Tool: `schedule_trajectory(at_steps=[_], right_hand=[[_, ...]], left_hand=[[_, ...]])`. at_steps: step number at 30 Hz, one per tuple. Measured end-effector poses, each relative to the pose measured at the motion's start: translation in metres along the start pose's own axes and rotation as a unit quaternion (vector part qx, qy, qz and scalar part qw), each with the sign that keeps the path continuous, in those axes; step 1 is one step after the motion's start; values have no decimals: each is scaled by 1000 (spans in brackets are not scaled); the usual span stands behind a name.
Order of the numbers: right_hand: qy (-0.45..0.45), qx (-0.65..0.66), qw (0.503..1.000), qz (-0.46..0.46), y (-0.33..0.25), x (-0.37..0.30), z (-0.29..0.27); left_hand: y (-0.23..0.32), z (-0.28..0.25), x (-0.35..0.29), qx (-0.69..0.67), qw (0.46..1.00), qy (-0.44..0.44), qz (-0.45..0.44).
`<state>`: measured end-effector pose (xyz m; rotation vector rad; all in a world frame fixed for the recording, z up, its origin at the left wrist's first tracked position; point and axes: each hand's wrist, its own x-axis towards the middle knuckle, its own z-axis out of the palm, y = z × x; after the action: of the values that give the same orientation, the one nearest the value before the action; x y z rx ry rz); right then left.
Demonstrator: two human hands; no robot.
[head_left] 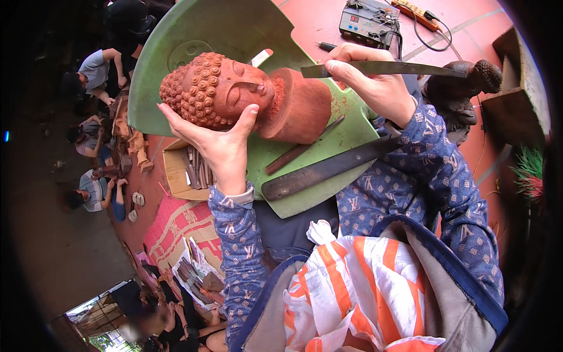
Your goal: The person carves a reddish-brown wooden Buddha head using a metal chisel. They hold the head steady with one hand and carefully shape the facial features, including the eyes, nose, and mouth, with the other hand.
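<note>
A reddish-brown carved wooden Buddha head (246, 97) lies on its side on a green plastic chair-like surface (346, 188), its round neck block toward the right. My left hand (217, 138) cups its near side, thumb by the chin and fingers along the curled hair. In my right hand (375, 82) is a long flat metal file (404, 68), its left end just above the neck block. Reddish wood dust clings around the neck. Nearer me on the green surface lie a thin brown tool (302, 145) and a broad dark flat bar (328, 169).
Beyond my right hand sit a grey control box (366, 26) and an orange power strip (415, 10) with a cable. A dark carved figure (457, 97) stands beside a wooden box (522, 88). At left, a cardboard box (182, 176) holds several tools; other people (97, 70) sit farther off.
</note>
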<state>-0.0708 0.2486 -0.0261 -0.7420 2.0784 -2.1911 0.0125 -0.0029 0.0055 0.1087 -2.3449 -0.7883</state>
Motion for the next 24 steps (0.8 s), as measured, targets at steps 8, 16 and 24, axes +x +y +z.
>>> schedule_trajectory(at_steps=[8,16,24], right_hand=[[-48,-18,992,-119,7,15,36],[-62,-49,990,-119,-1,15,54],[-4,-14,990,-138,-3,22,65]], left_hand=[[19,17,-23,-181,975,28,-127],[15,30,-29,-299,941,41,-151],[18,32,-27,-291,943,35,-158]])
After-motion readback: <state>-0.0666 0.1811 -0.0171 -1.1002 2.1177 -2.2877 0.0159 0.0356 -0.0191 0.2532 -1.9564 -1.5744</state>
